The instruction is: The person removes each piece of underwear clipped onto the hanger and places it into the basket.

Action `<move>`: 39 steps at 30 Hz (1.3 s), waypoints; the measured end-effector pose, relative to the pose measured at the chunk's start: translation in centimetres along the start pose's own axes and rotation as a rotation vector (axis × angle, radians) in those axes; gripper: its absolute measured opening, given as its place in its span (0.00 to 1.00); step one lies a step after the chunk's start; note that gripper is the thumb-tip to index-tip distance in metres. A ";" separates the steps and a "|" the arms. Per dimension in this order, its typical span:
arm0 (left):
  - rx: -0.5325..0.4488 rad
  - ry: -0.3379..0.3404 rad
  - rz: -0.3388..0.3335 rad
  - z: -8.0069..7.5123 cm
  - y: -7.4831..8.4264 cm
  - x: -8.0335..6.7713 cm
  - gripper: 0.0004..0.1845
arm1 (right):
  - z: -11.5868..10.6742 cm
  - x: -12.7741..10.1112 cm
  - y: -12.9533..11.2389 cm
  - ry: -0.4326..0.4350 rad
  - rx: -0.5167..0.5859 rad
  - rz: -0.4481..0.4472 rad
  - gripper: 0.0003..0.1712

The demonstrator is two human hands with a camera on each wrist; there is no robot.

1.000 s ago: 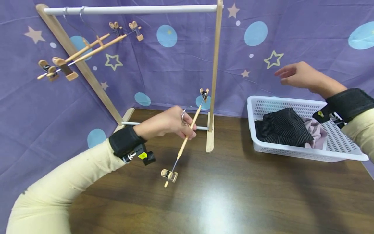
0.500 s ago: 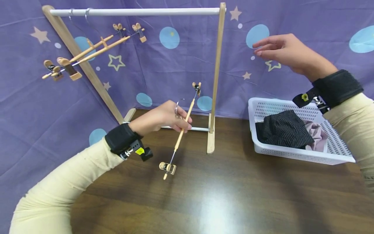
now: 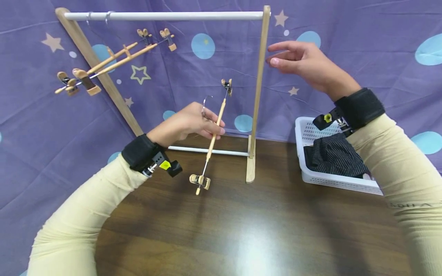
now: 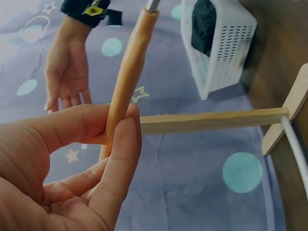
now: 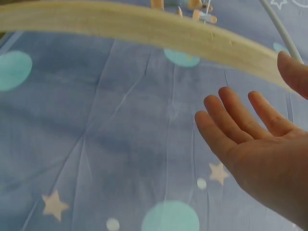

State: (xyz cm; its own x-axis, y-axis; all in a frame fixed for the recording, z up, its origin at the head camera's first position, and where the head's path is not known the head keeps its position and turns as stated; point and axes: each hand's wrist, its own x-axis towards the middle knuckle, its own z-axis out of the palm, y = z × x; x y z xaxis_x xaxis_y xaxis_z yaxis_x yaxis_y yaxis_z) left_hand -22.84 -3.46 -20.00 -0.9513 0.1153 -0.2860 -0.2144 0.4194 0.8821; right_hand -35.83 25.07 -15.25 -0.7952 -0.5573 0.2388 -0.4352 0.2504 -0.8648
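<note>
My left hand (image 3: 198, 122) pinches a wooden clip hanger (image 3: 211, 148) by the middle of its bar, held above the table. The hanger slants, with a wooden clip at either end, and its metal hook rises beside the knuckles. In the left wrist view, thumb and fingers close round the wooden bar (image 4: 129, 67). My right hand (image 3: 304, 63) holds nothing; its fingers reach loosely toward the right post of the garment rack (image 3: 261, 73). Seen from the right wrist, the spread fingers (image 5: 226, 127) are close below that post.
Two more clip hangers (image 3: 127, 57) hang from the left end of the rack's white top rail (image 3: 165, 16). A white basket (image 3: 304, 168) with dark striped cloth (image 3: 338, 155) stands on the right, partly behind my right forearm. A patterned purple curtain (image 3: 214, 63) backs everything.
My right hand has moved left from above the basket to beside the rack's right post. My left hand has lifted the hanger slightly upward.
</note>
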 end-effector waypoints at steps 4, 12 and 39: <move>-0.007 0.018 0.013 -0.6 0.8 0.0 0.19 | 1.4 0.4 -0.1 0.003 0.033 -0.013 0.30; -0.016 0.030 0.033 -1.4 2.0 0.2 0.16 | 3.8 1.1 0.7 0.005 0.126 -0.046 0.29; 0.053 0.108 0.011 -2.2 6.7 0.4 0.04 | 6.0 1.8 1.8 0.148 0.147 -0.161 0.06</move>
State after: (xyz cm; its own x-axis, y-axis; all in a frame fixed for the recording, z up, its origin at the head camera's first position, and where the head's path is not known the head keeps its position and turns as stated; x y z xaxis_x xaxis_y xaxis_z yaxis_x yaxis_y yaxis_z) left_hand -25.11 -2.61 -13.40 -0.9724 0.0231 -0.2321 -0.1950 0.4657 0.8632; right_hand -35.53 19.72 -19.03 -0.7784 -0.4563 0.4311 -0.5036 0.0437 -0.8628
